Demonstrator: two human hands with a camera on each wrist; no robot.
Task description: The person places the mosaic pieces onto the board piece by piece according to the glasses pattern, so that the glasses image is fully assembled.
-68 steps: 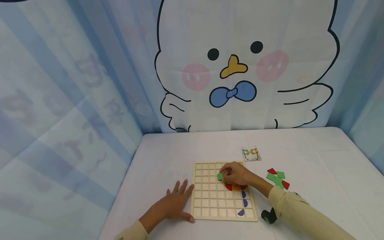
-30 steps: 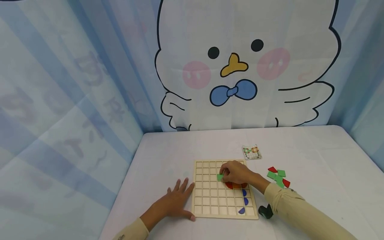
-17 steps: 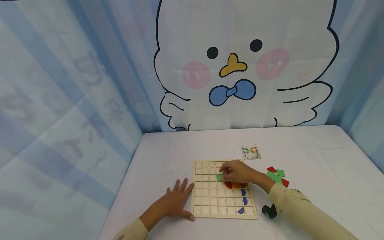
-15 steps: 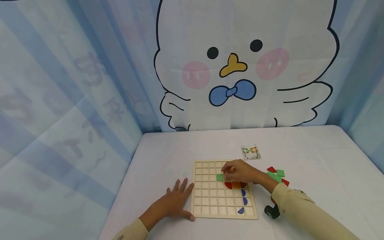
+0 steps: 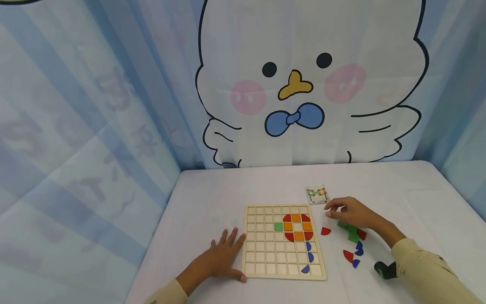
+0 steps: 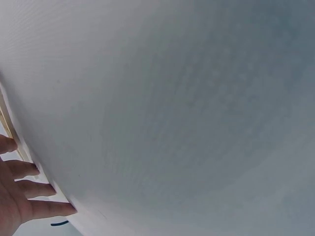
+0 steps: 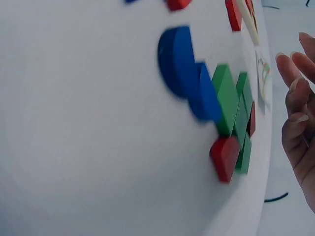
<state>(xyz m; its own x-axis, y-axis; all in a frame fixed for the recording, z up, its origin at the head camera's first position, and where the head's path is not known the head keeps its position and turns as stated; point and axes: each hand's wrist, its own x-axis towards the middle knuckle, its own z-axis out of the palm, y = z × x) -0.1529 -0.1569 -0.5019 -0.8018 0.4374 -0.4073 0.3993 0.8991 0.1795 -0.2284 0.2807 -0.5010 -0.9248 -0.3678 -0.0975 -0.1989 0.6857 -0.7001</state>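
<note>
While left fingers (image 5: 231,237) spread at a gridded wooden board (image 5: 262,257), right fingers (image 5: 335,202) curl loosely, near green squares (image 5: 353,237)

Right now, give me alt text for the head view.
A right hand hovers over loose green tiles beside a wooden grid board. The board holds a red-and-orange ring, one green square and three blue pieces; a spread left hand lies at its left edge.
</note>
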